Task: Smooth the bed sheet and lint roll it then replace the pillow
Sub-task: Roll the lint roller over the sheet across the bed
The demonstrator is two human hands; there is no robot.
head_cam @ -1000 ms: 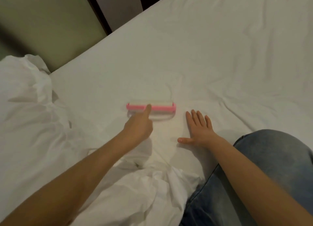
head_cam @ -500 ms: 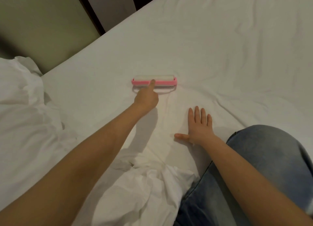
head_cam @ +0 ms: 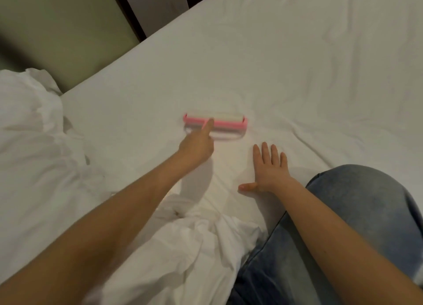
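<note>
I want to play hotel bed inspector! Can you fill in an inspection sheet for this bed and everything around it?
Surface: white bed sheet, mostly flat, with creases to the right of the roller.
Job's things: pink lint roller resting on the sheet; no pillow clearly seen.
Clutter: bunched white bedding at the left and along the near edge; cannot tell whether it hides the pillow.
Grippers: left hand holds the roller, index finger stretched onto its pink frame; right hand lies flat on the sheet, fingers straight.
Cables: nothing seen.
Surroundings: greenish panel beyond the bed's far-left edge; the person's denim knee at lower right.
</note>
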